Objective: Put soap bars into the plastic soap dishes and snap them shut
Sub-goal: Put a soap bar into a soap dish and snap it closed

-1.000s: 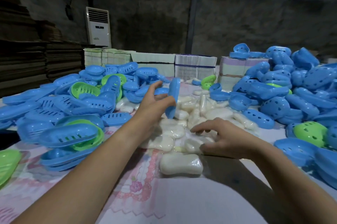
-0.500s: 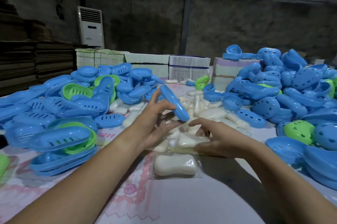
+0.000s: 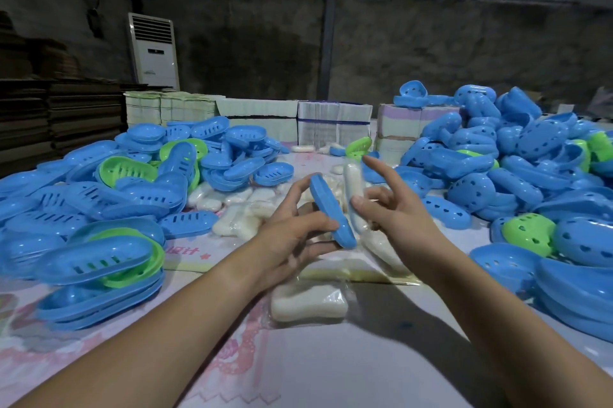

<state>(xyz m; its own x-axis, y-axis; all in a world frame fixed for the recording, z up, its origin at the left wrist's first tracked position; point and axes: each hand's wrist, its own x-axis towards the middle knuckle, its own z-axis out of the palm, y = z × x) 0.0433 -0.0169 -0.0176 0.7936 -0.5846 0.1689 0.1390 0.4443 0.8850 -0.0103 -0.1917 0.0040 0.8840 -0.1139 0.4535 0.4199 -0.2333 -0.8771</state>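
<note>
We note the left hand (image 3: 292, 235) pinching a blue dish half (image 3: 332, 211) on edge above the worktop's middle, long axis running away from us. Just right, the right hand (image 3: 394, 218) pinches a wrapped soap bar (image 3: 353, 187) (upright, parallel), nearly touching the dish.

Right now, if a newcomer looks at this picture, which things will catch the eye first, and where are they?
First the two hands raised in the middle: the left hand holds a blue soap dish half on edge, and the right hand holds a wrapped soap bar beside it. Next, the big heaps of blue and green dish halves, one at the left and one at the right. Between them lies a pile of wrapped white soap bars.
</note>
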